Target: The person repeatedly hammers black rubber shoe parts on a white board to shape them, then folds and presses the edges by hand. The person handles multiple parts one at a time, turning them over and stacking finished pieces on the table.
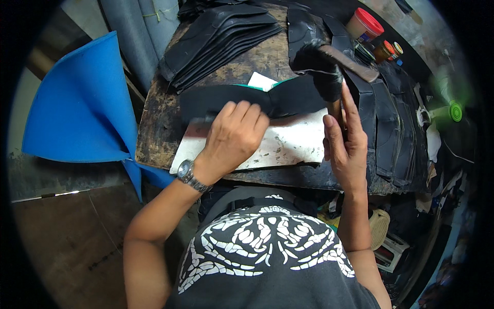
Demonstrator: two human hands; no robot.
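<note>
Nearest the person, at the front edge of the worn tabletop (154, 134), lies a white slab (288, 144), and on its far edge rests a black cut piece (242, 100) shaped like a wide bow. Its long axis runs left to right along the table, narrowing at the middle. The left hand (234, 139) is curled knuckles-up, pressing down on the piece's near edge at the centre. The right hand (345, 141) stands on edge at the slab's right end, fingers extended upward, gripping the handle of a brush (321, 64) whose dark bristles touch the piece's right wing. Right of the slab, overlapping black pieces (388, 129) crowd the table's right edge. Bare wood shows only left of the slab. Farther back, a fanned stack of black pieces (221, 41) fills the far left corner, and a red-lidded tub (364, 24) and small jars (388, 50) stand at the far right.
</note>
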